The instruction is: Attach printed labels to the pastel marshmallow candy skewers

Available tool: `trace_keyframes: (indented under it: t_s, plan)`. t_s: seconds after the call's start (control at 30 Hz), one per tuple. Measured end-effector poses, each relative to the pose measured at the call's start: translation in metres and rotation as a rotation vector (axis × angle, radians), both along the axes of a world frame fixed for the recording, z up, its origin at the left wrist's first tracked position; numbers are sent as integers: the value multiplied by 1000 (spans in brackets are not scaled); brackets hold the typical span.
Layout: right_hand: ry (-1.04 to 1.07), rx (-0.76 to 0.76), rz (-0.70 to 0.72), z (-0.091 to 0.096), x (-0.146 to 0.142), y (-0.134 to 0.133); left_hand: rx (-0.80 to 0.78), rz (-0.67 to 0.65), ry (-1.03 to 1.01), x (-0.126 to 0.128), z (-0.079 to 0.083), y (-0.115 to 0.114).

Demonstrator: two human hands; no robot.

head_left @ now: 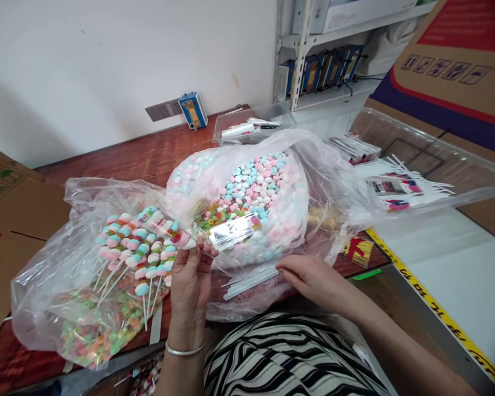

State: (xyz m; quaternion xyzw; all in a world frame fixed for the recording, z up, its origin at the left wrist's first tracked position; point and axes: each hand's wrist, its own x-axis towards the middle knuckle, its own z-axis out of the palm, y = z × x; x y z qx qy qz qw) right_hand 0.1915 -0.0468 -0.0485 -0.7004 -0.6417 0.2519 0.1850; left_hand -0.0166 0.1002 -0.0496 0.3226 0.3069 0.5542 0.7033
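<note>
Pinched closed, your left hand (pixel 190 278) grips one end of a clear-wrapped candy (pixel 163 223), just left of the big bag of pastel candies (pixel 299 192). Your right hand (pixel 309 278) curls at the right ends of the thin white sticks (pixel 249 281), along the bag's near edge — whether it grips one, you cannot tell. Candy skewers (pixel 126 247) lie left of the bag. Expect the wrapped candy to feel light and squashy, its film slippery — best held by that end, without squeezing its middle.
</note>
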Motion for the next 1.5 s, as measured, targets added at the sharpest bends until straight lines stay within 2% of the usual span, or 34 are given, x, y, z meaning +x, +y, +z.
trace_keyframes:
  t_s: [0.1,0.2,0.3,0.37,0.4,0.43,0.5,0.53,0.57,0.6,0.63,0.7,0.77,0.8,0.87,0.93,1.0,1.1,1.2,1.27,1.37,1.5]
  plan:
    - [-75,-130,41,-14,-18,-6,-18,-14,-12,3,-1,-7]
    - [-109,-123,47,-22,-29,-7,-29,-18,-3,1,-3,-13]
    - [-121,-102,77,-19,-35,-8,-32,-10,12,-2,-4,-18]
    - [-98,-32,77,-11,-36,-12,-45,-1,23,-3,-3,-19]
    - [-64,47,28,-7,-35,-16,-54,-10,21,-4,-2,-20]
    - [-25,150,-78,-4,-31,-21,-60,-48,15,-5,0,-21]
    - [26,358,-442,-1,-15,-35,-55,-229,-10,-5,2,-26]
    - [30,414,-650,-1,-4,-43,-52,-354,-27,-4,4,-31]
    - [21,411,-822,-4,8,-51,-56,-485,-45,-2,5,-37]
    - [23,362,-915,-8,20,-57,-78,-609,-61,2,6,-45]
    - [63,291,-936,-12,31,-62,-118,-716,-73,8,6,-54]
    - [191,204,-853,-22,46,-62,-226,-928,-66,22,4,-73]
    - [280,219,-731,-25,48,-46,-283,-1118,-13,40,-3,-88]
    - [314,250,-662,-24,46,-33,-284,-1173,12,49,-8,-92]
    - [372,304,-530,-17,41,-2,-257,-1143,51,66,-23,-89]
    - [396,334,-444,-5,39,27,-245,-940,68,78,-38,-76]
    - [373,341,-430,5,43,42,-279,-755,31,85,-50,-59]
    - [234,305,-521,5,57,35,-324,-685,-45,86,-57,-43]
    - [33,203,-618,-13,64,11,-322,-680,-62,86,-57,-41]
    - [-62,120,-639,-31,59,0,-328,-685,-61,86,-58,-43]
    - [-160,35,-678,-52,46,-3,-337,-684,-53,86,-59,-44]
    - [-210,-2,-668,-62,37,-3,-348,-675,-52,86,-61,-42]
